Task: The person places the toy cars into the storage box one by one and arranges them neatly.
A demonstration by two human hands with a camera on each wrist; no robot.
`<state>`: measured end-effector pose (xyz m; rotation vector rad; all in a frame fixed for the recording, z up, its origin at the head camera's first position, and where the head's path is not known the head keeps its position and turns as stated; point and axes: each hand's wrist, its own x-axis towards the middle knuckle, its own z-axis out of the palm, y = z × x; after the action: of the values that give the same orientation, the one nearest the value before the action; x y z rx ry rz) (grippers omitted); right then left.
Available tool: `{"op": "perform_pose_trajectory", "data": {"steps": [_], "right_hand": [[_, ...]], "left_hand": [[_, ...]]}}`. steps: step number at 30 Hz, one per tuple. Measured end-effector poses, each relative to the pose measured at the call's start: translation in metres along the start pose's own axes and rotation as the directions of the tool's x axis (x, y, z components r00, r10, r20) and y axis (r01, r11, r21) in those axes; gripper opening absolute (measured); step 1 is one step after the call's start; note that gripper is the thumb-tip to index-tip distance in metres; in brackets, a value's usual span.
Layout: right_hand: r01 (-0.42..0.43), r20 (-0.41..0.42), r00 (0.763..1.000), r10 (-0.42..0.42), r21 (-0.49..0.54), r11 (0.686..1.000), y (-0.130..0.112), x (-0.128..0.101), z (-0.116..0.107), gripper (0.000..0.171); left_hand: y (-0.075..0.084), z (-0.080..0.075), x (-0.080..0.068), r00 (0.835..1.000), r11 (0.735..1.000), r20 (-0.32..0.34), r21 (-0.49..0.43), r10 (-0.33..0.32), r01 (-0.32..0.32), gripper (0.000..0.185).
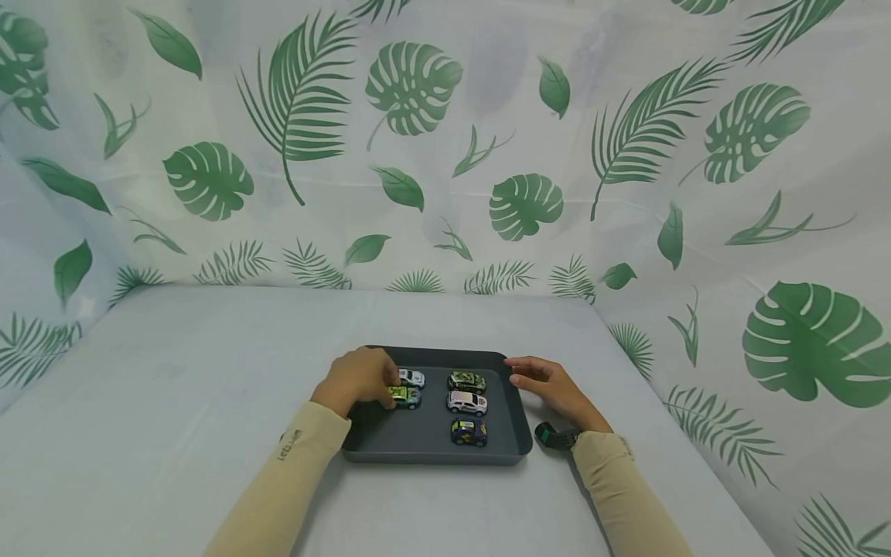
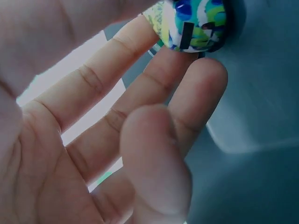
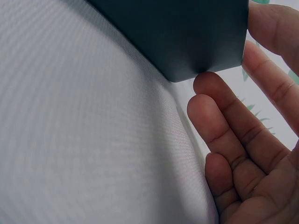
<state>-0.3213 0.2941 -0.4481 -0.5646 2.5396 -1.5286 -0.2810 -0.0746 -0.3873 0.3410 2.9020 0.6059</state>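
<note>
In the head view, a grey rectangular tray (image 1: pixel 431 458) stands on the white table with several small toy cars in it. My left hand (image 1: pixel 362 379) reaches over the tray's left side and pinches a green-and-yellow toy car (image 1: pixel 406 397) between thumb and fingers. That car's bright patterned end shows at the top of the left wrist view. Just behind it stands a white toy car (image 1: pixel 412 377), partly covered by the hand. My right hand (image 1: pixel 553 387), fingers loosely extended, touches the outside of the tray near its far right corner.
On the tray's right side a column holds a green camouflage car (image 1: pixel 466 381), a white car with a dotted roof (image 1: pixel 467 403) and a purple car (image 1: pixel 469 432). A black watch-like band (image 1: pixel 555 435) is at the right wrist. A leaf-print curtain (image 1: pixel 445 155) encloses the table.
</note>
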Motion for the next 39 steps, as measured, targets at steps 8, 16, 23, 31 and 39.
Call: {"op": "perform_pose_trajectory", "data": {"steps": [8,16,23,31,39], "right_hand": [[-0.015,-0.005,1.0,0.015,-0.015,1.0,-0.002,-0.001,0.001,0.046],[-0.012,-0.005,1.0,0.012,-0.009,1.0,-0.001,-0.001,0.002,0.046],[-0.016,-0.005,1.0,0.016,0.0,1.0,-0.003,0.0,0.002,0.046],[-0.022,-0.005,1.0,0.022,-0.01,1.0,-0.006,-0.001,0.001,0.046],[-0.017,-0.007,1.0,0.017,-0.007,1.0,-0.004,-0.001,0.001,0.046]], "left_hand": [[-0.003,-0.004,-0.002,1.0,1.0,0.004,-0.012,0.005,-0.005,0.028],[-0.003,-0.011,-0.009,0.999,0.998,0.014,-0.053,0.037,-0.036,0.026],[-0.005,-0.024,-0.02,0.992,0.987,0.059,-0.127,0.109,-0.101,0.027],[-0.014,-0.031,-0.029,0.977,0.963,0.093,-0.209,0.193,-0.17,0.032],[-0.026,-0.032,-0.038,0.959,0.918,0.064,-0.313,0.276,-0.243,0.035]]}}
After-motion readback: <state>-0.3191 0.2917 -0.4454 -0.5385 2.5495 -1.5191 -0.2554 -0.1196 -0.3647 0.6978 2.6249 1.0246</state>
